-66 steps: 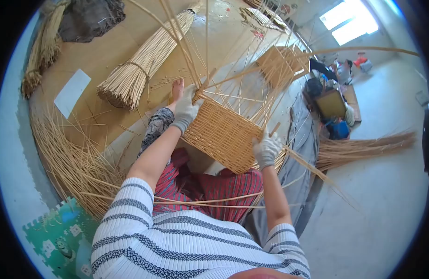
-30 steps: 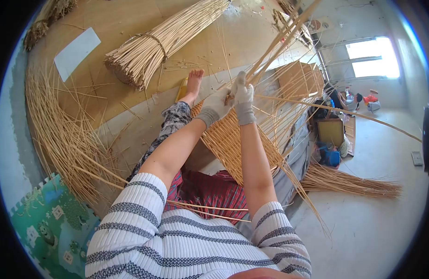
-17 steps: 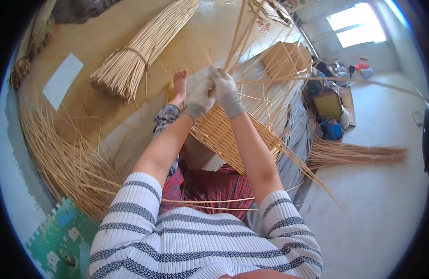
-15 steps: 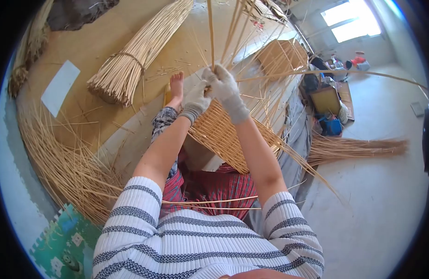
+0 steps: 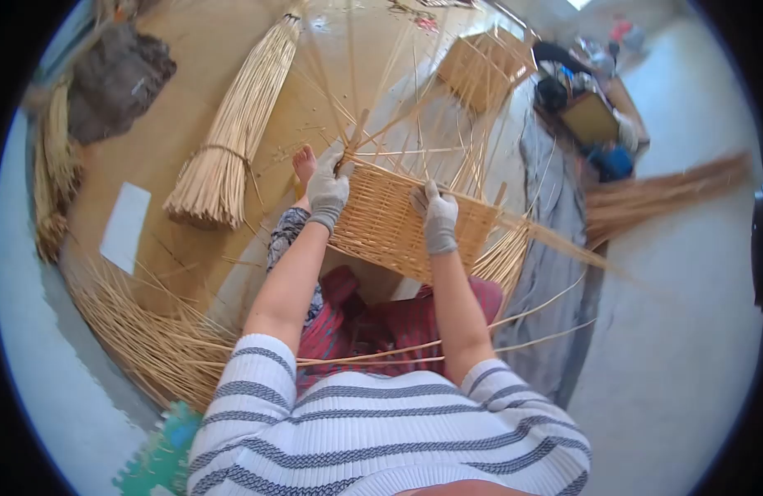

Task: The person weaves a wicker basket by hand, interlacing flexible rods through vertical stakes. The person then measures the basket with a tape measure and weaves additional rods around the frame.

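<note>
A partly woven wicker basket (image 5: 386, 211) rests over my lap, its woven side facing me and long stakes sticking up from the far edge. My left hand (image 5: 328, 192), in a pale knitted glove, is closed around the basket's upper left corner where stakes rise. In a matching glove, my right hand (image 5: 438, 217) grips the top edge farther right, thumb on the near side and fingers partly hidden behind. Loose willow rods (image 5: 555, 240) stick out past the basket's right end.
A tied bundle of rods (image 5: 233, 149) lies ahead left. Loose rods (image 5: 142, 331) spread at my left. A wooden box (image 5: 485, 70) stands ahead right, with another rod bundle (image 5: 667, 198) on the right floor. Grey cloth (image 5: 543, 273) lies beside me.
My hands have come apart: the left is lower at the basket's left corner, the right has moved down and right onto its top edge. The basket's side now faces me more; the view has shifted.
</note>
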A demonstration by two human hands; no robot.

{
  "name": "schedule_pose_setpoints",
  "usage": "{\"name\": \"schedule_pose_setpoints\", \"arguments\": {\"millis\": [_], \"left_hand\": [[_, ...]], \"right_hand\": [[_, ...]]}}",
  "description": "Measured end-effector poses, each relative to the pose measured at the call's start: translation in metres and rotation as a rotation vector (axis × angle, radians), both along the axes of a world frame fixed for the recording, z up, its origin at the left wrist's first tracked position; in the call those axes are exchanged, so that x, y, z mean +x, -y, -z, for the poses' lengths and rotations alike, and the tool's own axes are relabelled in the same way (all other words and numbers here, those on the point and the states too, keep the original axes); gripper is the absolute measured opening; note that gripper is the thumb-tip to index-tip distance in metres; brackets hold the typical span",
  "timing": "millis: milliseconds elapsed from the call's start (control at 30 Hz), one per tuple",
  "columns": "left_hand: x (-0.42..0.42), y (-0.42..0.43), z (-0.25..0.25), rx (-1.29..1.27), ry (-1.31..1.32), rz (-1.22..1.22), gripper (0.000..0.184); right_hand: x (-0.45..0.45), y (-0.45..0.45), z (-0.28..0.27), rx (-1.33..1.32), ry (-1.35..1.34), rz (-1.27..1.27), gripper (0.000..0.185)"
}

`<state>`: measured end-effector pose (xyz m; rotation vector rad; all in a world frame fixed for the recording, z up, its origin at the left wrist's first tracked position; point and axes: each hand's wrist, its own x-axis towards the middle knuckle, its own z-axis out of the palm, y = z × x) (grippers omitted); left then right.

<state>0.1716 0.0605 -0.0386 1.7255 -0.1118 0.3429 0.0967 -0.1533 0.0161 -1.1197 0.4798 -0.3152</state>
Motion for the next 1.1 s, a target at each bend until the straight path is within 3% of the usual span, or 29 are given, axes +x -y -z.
{"name": "schedule_pose_setpoints", "arguments": {"millis": [100, 167, 233, 300, 367, 433, 500, 567, 600, 667, 733, 867, 900, 967, 1000, 1067, 1100], "left_hand": [[-0.025, -0.007, -0.028, 0.147, -0.043, -0.050, 0.034], [-0.024, -0.011, -0.009, 0.252, 0.017, -0.048, 0.034], [-0.022, -0.020, 0.006, 0.038, 0.069, -0.033, 0.046], [-0.030, -0.036, -0.003, 0.042, -0.054, 0.056, 0.053], [-0.033, -0.037, -0.045, 0.002, -0.180, 0.120, 0.061], [-0.047, -0.039, -0.126, 0.368, -0.415, 0.263, 0.070], [-0.007, -0.055, -0.071, 0.236, -0.470, 0.376, 0.076], [0.012, -0.055, -0.055, 0.026, -0.501, 0.663, 0.079], [0.000, -0.051, -0.070, -0.190, -0.639, 0.649, 0.075], [0.000, -0.047, -0.059, -0.284, -0.589, 0.652, 0.070], [-0.006, -0.042, -0.058, -0.507, -0.604, 0.621, 0.058], [-0.004, -0.035, -0.050, -0.519, -0.732, 0.377, 0.048], [-0.005, -0.035, -0.048, -0.517, -0.729, 0.374, 0.048], [-0.005, -0.033, -0.046, -0.636, -0.697, 0.327, 0.044], [0.001, -0.035, -0.028, -0.593, -0.619, 0.340, 0.040], [0.003, -0.033, -0.032, -0.586, -0.619, 0.369, 0.039], [0.000, -0.034, -0.032, -0.567, -0.619, 0.395, 0.039]], "right_hand": [[-0.005, 0.003, 0.000, 0.037, -0.005, -0.096, 0.018], [-0.011, -0.003, 0.000, 0.115, 0.012, -0.056, 0.017], [-0.016, -0.009, -0.005, 0.100, -0.070, -0.082, 0.016], [-0.025, -0.014, -0.011, 0.163, -0.062, -0.088, 0.013], [-0.027, -0.012, -0.014, 0.182, -0.055, -0.111, 0.011], [-0.032, -0.013, -0.017, 0.157, -0.099, -0.137, 0.012], [-0.035, -0.015, -0.017, 0.158, -0.101, -0.133, 0.011], [-0.036, -0.016, -0.015, 0.159, -0.083, -0.121, 0.011], [-0.037, -0.017, -0.012, 0.103, -0.076, -0.109, 0.011], [-0.025, -0.017, -0.016, 0.041, -0.061, -0.094, 0.012], [0.002, -0.020, -0.040, -0.581, 0.035, -0.099, 0.017], [0.117, -0.052, -0.078, -0.963, 0.315, -0.350, 0.031], [0.157, -0.064, -0.060, -1.233, 0.540, -0.105, 0.035], [0.194, -0.070, -0.036, -1.490, 0.775, 0.165, 0.040], [0.195, -0.065, -0.031, -1.195, 0.458, -0.015, 0.046], [0.179, -0.039, -0.031, -0.817, 0.111, -0.263, 0.056], [0.141, -0.027, -0.036, -0.652, 0.166, -0.217, 0.053]]}}
